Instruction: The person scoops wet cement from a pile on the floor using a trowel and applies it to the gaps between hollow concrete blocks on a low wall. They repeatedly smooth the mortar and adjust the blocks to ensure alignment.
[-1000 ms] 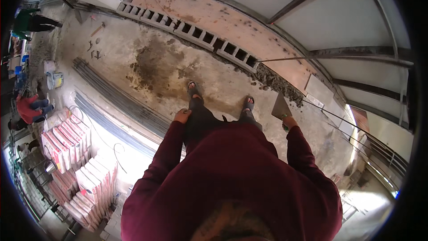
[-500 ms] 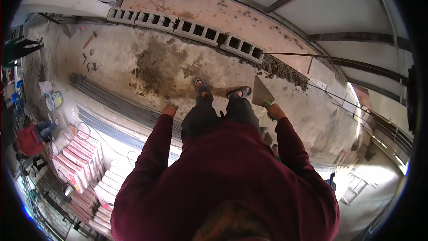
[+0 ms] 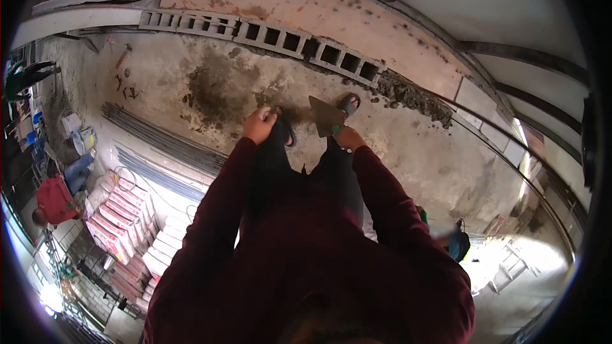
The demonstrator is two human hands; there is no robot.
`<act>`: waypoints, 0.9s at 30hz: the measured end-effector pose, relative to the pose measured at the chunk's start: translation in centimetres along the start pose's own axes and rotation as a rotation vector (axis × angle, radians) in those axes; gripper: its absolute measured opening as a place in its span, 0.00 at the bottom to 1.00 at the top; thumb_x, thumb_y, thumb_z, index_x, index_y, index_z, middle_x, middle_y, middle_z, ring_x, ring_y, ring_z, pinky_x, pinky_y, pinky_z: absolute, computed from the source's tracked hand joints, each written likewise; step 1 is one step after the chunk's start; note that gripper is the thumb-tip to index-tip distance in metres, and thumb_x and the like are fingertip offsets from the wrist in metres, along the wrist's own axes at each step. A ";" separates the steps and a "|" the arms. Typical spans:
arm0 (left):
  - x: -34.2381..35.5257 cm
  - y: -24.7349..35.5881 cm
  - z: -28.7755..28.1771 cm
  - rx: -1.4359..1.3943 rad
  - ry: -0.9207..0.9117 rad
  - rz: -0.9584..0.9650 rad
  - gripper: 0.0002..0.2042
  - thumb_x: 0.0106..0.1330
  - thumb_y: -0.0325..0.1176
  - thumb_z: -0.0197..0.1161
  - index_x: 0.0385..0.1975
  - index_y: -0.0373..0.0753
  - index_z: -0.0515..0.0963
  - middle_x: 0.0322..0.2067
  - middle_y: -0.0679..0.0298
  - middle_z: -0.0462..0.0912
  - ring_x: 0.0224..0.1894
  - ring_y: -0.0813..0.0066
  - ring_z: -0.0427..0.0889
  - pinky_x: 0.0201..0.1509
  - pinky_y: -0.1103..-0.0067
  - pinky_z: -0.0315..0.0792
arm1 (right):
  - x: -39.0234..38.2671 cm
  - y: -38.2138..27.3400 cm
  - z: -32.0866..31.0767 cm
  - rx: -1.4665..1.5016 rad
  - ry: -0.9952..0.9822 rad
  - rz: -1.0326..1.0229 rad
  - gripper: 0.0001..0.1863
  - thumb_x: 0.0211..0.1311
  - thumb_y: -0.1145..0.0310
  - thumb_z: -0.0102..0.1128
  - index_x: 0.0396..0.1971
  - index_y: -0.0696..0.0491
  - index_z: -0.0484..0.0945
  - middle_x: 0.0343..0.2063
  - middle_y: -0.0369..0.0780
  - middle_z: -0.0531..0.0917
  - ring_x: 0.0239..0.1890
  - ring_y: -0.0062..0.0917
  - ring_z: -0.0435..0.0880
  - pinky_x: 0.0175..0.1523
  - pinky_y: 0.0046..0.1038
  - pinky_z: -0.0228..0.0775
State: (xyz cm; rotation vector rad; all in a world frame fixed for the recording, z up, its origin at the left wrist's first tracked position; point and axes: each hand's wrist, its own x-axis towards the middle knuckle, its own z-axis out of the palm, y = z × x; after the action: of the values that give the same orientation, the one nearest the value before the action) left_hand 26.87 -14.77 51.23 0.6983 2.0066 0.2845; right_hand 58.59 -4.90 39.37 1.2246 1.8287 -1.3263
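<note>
My right hand (image 3: 346, 139) is closed round the green handle of a trowel (image 3: 324, 116). The flat, roughly triangular grey blade points away from me, over the floor beside my right foot. Level with it, my left hand (image 3: 258, 125) hangs near my left foot with its fingers curled in and nothing seen in them. Ahead lies a row of hollow concrete blocks (image 3: 271, 35), cavities facing up, along the pinkish wall. A strip of wet mortar (image 3: 414, 99) runs on from the row's right end.
Dark wet patches (image 3: 220, 92) stain the concrete floor. Bundled steel bars (image 3: 166, 137) lie to my left, with stacked boxes (image 3: 121, 226) behind them. A bucket (image 3: 83, 140) and a person in red (image 3: 56, 200) are at the far left. A hammer (image 3: 121, 57) lies beyond the bars.
My right hand has swung the trowel leftward, in front of my legs. My left hand has moved forward and slightly right. My feet have shifted, the right one forward toward the blocks.
</note>
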 end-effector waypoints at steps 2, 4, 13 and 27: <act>3.2 0.8 3.0 -0.011 0.036 0.112 0.25 0.63 0.46 0.59 0.55 0.37 0.71 0.50 0.51 0.78 0.51 0.54 0.77 0.53 0.67 0.71 | 4.6 1.7 1.4 -0.083 0.004 0.001 0.20 0.61 0.56 0.48 0.28 0.59 0.80 0.23 0.49 0.81 0.30 0.40 0.83 0.39 0.40 0.74; 7.3 2.7 6.1 0.027 0.028 0.212 0.25 0.62 0.46 0.59 0.55 0.37 0.70 0.53 0.50 0.75 0.53 0.52 0.75 0.54 0.66 0.70 | 9.4 4.5 3.4 -0.175 0.017 0.062 0.21 0.59 0.57 0.48 0.36 0.60 0.81 0.39 0.53 0.82 0.43 0.44 0.82 0.48 0.42 0.73; 30.3 2.4 19.4 0.218 -0.090 0.201 0.31 0.59 0.44 0.60 0.59 0.32 0.65 0.56 0.47 0.71 0.58 0.52 0.70 0.61 0.67 0.65 | 29.1 9.8 10.3 -0.170 -0.014 0.023 0.15 0.59 0.65 0.48 0.39 0.56 0.80 0.39 0.48 0.83 0.43 0.40 0.83 0.47 0.40 0.74; 40.5 -0.3 26.1 0.335 0.138 0.335 0.32 0.59 0.43 0.60 0.60 0.30 0.63 0.55 0.44 0.70 0.58 0.49 0.70 0.60 0.66 0.65 | 35.0 15.5 14.1 0.058 -0.053 0.182 0.21 0.63 0.65 0.46 0.56 0.46 0.70 0.47 0.46 0.80 0.53 0.41 0.77 0.52 0.40 0.71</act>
State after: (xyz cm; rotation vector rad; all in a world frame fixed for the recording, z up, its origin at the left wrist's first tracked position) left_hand 33.66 6.41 8.50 1.2621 2.0854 0.1972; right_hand 56.83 -4.60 -1.35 1.3390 1.6115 -1.3050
